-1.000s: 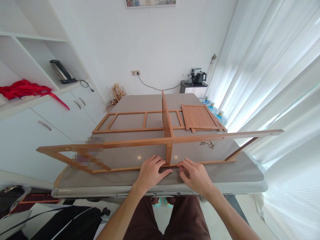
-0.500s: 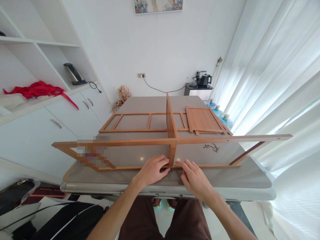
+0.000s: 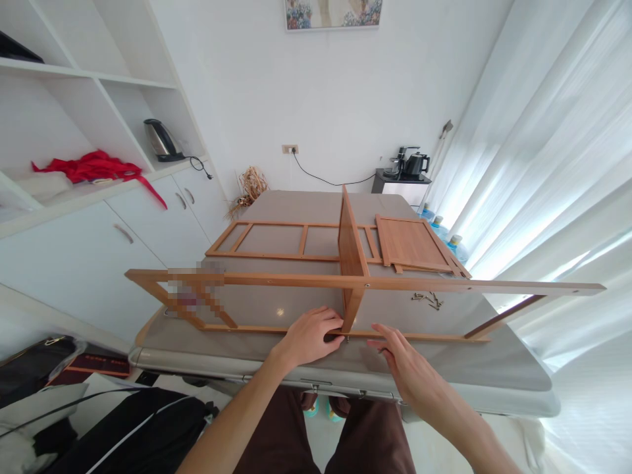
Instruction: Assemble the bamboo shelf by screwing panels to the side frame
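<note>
A wooden frame point(image 3: 296, 280) stands on its long edge across the near side of the table. A wooden panel point(image 3: 349, 243) meets it at the middle and extends away from me. My left hand point(image 3: 312, 337) is closed around the lower rail at the panel's near corner, thumb and fingers on either side. A small screw point(image 3: 348, 340) sticks out of that rail just right of my left fingertips. To the right, my right hand point(image 3: 397, 359) hovers close to the lower rail with its fingers stretched and apart. Nothing clear shows in it.
Several loose screws point(image 3: 429, 300) lie behind the frame on the grey table point(image 3: 291, 204). A ladder-like wooden frame point(image 3: 269, 256) and some flat wooden panels point(image 3: 415, 243) lie farther back. White cabinets point(image 3: 143, 230) stand on the left, and water bottles point(image 3: 454, 245) beside the curtain.
My right hand has drawn back a little to the right, away from the panel's corner. My left hand keeps its hold. The whole view has shifted slightly, and the frame looks a bit tilted.
</note>
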A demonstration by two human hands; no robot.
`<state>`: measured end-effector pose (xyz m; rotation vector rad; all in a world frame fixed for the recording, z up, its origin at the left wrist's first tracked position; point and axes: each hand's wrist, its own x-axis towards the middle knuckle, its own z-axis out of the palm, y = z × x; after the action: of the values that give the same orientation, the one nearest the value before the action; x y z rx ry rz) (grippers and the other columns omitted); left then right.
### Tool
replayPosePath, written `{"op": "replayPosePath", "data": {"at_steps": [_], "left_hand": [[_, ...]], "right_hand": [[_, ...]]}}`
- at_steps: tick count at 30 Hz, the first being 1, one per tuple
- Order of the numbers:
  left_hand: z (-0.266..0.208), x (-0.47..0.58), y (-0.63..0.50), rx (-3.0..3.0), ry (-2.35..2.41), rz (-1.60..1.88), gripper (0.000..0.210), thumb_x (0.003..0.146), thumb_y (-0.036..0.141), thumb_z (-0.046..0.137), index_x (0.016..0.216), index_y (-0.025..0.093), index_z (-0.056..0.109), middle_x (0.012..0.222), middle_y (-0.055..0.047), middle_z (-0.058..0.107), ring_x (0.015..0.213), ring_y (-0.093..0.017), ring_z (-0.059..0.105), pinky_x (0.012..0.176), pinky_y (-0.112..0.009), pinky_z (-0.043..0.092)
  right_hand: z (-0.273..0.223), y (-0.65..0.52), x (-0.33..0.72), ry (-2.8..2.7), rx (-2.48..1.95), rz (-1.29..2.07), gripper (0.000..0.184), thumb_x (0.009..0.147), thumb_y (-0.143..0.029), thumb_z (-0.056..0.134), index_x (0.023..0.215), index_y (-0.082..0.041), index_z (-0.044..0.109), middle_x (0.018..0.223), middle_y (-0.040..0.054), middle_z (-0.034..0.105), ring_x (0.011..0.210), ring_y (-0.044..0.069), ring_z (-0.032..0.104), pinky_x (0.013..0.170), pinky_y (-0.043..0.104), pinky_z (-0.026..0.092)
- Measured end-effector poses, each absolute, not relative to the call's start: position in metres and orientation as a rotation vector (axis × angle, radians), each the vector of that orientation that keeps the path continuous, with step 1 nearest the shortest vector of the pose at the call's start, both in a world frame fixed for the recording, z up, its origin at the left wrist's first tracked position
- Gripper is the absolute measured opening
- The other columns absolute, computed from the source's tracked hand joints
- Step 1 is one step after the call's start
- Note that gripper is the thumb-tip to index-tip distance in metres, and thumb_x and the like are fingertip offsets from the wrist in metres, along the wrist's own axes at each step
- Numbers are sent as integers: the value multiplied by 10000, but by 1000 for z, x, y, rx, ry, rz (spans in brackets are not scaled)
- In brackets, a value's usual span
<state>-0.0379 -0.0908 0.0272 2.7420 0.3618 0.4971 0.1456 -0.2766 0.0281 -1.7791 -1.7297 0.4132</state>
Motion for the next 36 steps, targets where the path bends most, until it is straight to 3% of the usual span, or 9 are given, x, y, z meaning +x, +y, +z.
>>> {"op": "replayPosePath", "data": {"at_steps": [3,6,9,14,19,29,36], "left_hand": [[26,-39,-90,2743,363,494,182,922,310,585,1056,263,700,991,-16,689,980,-193,607,887,-327,504],[24,-40,-89,2736,374,502,177,921,320,588,1036,258,707,1000,-16,693,973,-192,605,883,-326,499],[23,-40,-89,2722,385,511,170,918,324,593,1025,262,710,994,-10,690,963,-184,605,888,-322,497],[23,-41,-88,2706,387,508,161,917,321,593,1015,270,710,997,-5,682,970,-179,604,877,-313,499],[24,-41,-89,2722,399,505,190,902,308,606,1066,269,694,1006,-11,683,971,-197,605,865,-330,496],[27,-43,-92,2735,376,482,316,820,369,687,1113,257,655,1041,-25,672,1013,-222,594,888,-350,485],[22,-39,-95,2802,450,520,253,859,430,654,994,216,648,972,-29,674,992,-223,594,847,-347,481]], "right_hand": [[31,-275,151,-1628,-1819,471,252,1003,-261,367,1244,-269,443,1087,68,704,1002,178,700,811,291,570],[34,-274,152,-1599,-1847,531,145,1002,-344,417,1085,-291,524,986,20,739,897,171,729,726,252,571],[33,-272,150,-1579,-1836,546,128,993,-379,457,1066,-290,514,956,17,751,879,175,734,711,248,567],[29,-267,146,-1626,-1869,436,146,1000,-393,454,1024,-283,546,844,1,728,743,172,715,642,250,534],[24,-261,137,-1759,-1811,370,183,999,-377,466,990,-274,618,954,24,678,742,154,650,690,265,518],[6,-258,127,-1796,-1828,341,207,1011,-340,427,878,-240,549,796,2,585,674,150,576,630,269,467],[9,-257,125,-1785,-1845,320,168,1003,-303,432,863,-240,500,735,-18,579,643,145,557,594,255,429]]}}
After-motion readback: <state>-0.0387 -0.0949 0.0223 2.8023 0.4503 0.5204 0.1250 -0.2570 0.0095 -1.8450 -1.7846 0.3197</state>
